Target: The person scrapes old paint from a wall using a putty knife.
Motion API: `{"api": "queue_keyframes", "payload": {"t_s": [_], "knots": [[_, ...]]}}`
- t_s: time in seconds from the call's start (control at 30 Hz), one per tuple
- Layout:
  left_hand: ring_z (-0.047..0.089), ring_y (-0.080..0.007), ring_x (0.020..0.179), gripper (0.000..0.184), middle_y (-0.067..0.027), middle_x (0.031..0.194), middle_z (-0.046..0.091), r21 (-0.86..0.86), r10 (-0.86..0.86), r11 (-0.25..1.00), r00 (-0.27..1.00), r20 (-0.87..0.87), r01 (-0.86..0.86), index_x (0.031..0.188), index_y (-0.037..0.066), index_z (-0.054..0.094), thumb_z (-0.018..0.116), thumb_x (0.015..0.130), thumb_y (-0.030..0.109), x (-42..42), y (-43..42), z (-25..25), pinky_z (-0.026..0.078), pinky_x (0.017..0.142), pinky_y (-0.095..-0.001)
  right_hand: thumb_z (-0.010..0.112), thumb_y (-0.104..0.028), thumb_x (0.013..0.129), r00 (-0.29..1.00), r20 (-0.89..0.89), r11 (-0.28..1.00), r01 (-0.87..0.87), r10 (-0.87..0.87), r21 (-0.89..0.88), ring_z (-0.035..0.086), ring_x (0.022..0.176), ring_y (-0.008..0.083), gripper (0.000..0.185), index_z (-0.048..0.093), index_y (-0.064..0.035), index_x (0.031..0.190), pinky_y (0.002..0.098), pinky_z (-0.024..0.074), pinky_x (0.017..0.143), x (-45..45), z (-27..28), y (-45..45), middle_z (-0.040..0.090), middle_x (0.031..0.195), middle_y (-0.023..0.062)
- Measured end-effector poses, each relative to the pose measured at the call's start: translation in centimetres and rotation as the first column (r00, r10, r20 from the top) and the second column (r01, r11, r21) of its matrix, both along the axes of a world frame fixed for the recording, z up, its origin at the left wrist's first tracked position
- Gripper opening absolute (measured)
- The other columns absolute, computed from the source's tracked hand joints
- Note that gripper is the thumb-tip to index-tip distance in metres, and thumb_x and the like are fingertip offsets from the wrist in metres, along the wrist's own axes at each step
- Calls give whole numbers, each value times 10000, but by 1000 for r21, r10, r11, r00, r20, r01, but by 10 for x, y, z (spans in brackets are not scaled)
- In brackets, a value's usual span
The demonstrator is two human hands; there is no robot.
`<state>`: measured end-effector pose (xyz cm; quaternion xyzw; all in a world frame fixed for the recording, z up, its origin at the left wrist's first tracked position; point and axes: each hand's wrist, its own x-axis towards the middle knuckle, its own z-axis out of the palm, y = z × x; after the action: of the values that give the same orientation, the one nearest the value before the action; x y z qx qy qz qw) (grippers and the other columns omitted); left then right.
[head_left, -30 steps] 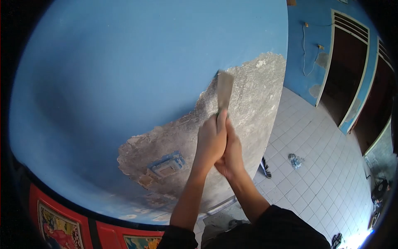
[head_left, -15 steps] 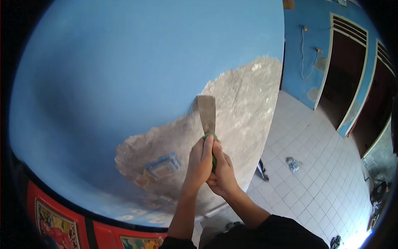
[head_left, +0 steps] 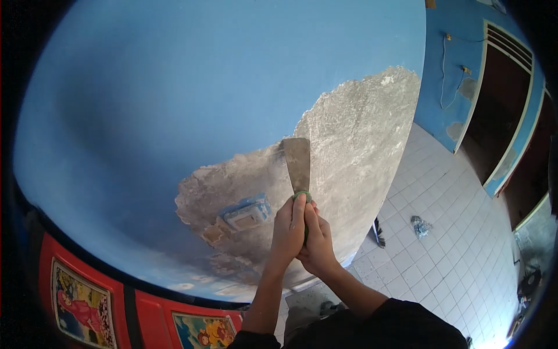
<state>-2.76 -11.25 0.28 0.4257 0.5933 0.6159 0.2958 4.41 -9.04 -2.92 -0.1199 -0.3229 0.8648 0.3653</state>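
Both my hands are wrapped around the green handle of a paint scraper (head_left: 298, 166). My left hand (head_left: 286, 230) grips it from the left side, and my right hand (head_left: 318, 241) closes round it from the right. The wide metal blade points up, its edge at the border between blue paint (head_left: 192, 75) and a bare grey patch (head_left: 360, 128) on the wall. Most of the handle is hidden by my fingers. Lower left of the blade, a wall socket plate (head_left: 247, 216) with blue paint round it sits in the bare patch.
Red furniture with cartoon pictures (head_left: 87, 302) stands at lower left. To the right lies a tiled floor (head_left: 447, 256) with a small heap of debris (head_left: 421, 227) and a dark-bristled brush (head_left: 379, 234). Beyond are a doorway (head_left: 497, 110) and hanging white cable (head_left: 443, 72).
My view has shifted, so the wall and floor appear further right. The blade is still at the paint's border, and both hands keep their hold on the scraper.
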Motion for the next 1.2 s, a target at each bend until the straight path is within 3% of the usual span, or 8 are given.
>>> {"api": "queue_keyframes", "payload": {"t_s": [0.27, 0.4, 0.5, 0.7, 0.83, 0.9, 1.03, 1.2], "knots": [[568, -251, 668, 362, -178, 694, 552, 19, 160, 987, 974, -158, -159, 840, -35, 537, 360, 905, 274, 10, 6, -7, 424, 605, -355, 457, -250, 890, 846, 199, 667, 223, -495, 711, 555, 674, 181, 332, 409, -12, 1117, 280, 454, 586, 6, -7, 9, 542, 785, 79], [557, -345, 649, 343, -208, 690, 551, 74, 117, 992, 974, -195, -104, 816, -31, 527, 365, 898, 259, 15, 5, -2, 417, 586, -375, 446, -255, 895, 993, -121, 990, -12, -5, -142, 555, 675, 203, 306, 434, -23, 1094, 325, 455, 585, 10, -2, 9, 552, 808, 83], [563, -342, 654, 338, -207, 693, 555, 57, 97, 994, 986, -137, -90, 824, -34, 520, 369, 895, 260, 21, -12, -23, 422, 590, -381, 350, -328, 919, 724, 72, 290, 181, -686, 940, 530, 777, 138, 316, 440, -49, 1040, 240, 434, 528, 14, -26, -13, 500, 869, 56], [577, -350, 705, 332, -199, 721, 573, -23, 12, 1000, 974, -226, -18, 834, -18, 515, 353, 902, 264, 0, 23, 28, 431, 638, -389, 579, -94, 768, 495, -716, 816, -549, 492, 182, 538, 786, 242, 418, 395, 0, 1132, 324, 453, 648, -2, -19, 48, 517, 902, 123], [564, -378, 713, 355, -216, 727, 568, 9, -48, 999, 988, -147, 50, 854, -24, 505, 341, 907, 286, 7, 9, 2, 428, 635, -400, 557, -5, 769, 938, -346, 995, -58, 26, -82, 536, 799, 255, 452, 362, 39, 1175, 342, 451, 683, 1, -20, 11, 526, 914, 143], [562, -381, 714, 362, -221, 728, 566, -13, -48, 999, 989, -140, 47, 862, -27, 502, 339, 909, 292, 10, -3, -10, 428, 634, -402, 528, 24, 780, 701, 177, 371, 133, -691, 919, 527, 818, 242, 421, 365, 56, 1167, 331, 449, 700, 18, -5, -15, 524, 912, 151], [555, -391, 694, 344, -223, 700, 553, 15, 35, 999, 986, -165, -33, 859, -22, 502, 349, 910, 282, -2, 5, 8, 423, 620, -405, 459, -227, 883, 970, 90, 971, 231, -225, -60, 512, 575, 133, 323, 421, 5, 1104, 229, 410, 459, -13, 2, -3, 538, 747, 55], [546, -411, 689, 319, -229, 683, 543, 49, -39, 998, 978, -207, 50, 860, -18, 501, 361, 904, 266, -10, 15, 20, 423, 617, -415, 325, -378, 928, 996, -72, 999, 49, -49, 7, 528, 706, 94, 358, 475, -59, 993, 225, 442, 567, -12, 12, 7, 520, 822, 39]]}}
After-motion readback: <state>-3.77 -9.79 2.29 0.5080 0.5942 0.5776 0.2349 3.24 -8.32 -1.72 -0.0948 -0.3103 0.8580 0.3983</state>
